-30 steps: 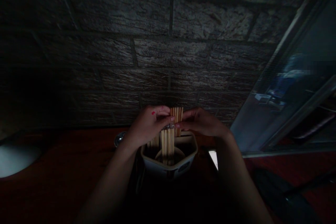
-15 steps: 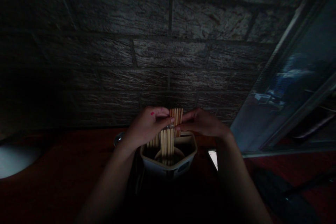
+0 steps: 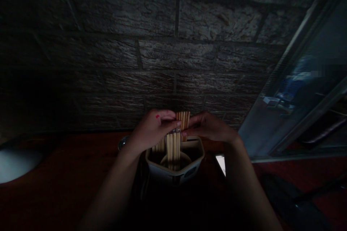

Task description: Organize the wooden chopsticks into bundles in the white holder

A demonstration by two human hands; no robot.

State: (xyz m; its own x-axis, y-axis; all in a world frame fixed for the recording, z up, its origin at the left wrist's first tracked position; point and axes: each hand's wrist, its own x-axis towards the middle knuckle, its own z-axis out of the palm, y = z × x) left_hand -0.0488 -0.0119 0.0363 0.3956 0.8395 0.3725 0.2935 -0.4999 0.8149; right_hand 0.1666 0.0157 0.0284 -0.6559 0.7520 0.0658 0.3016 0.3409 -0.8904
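The left hand [image 3: 153,131] and the right hand [image 3: 208,126] pinch the row of upright sticks [image 3: 184,120] from either side, thumbs and fingertips meeting its edges over the back rim of the open container [image 3: 202,149]. A shiny scrap of clear plastic [image 3: 176,130] shows by the left thumb; whether it wraps the row is too dark to tell. Light, even pressure from both sides should suit this row best, since a hard squeeze could fan the slim wood out or make one stick slip. Low wrists would help too, as the front bundle of sticks [image 3: 173,151] stands in the container just below the fingers and could be knocked by the left thumb. The right forearm passes beside the lit phone [image 3: 221,164], so the elbow calls for small, slow movements.
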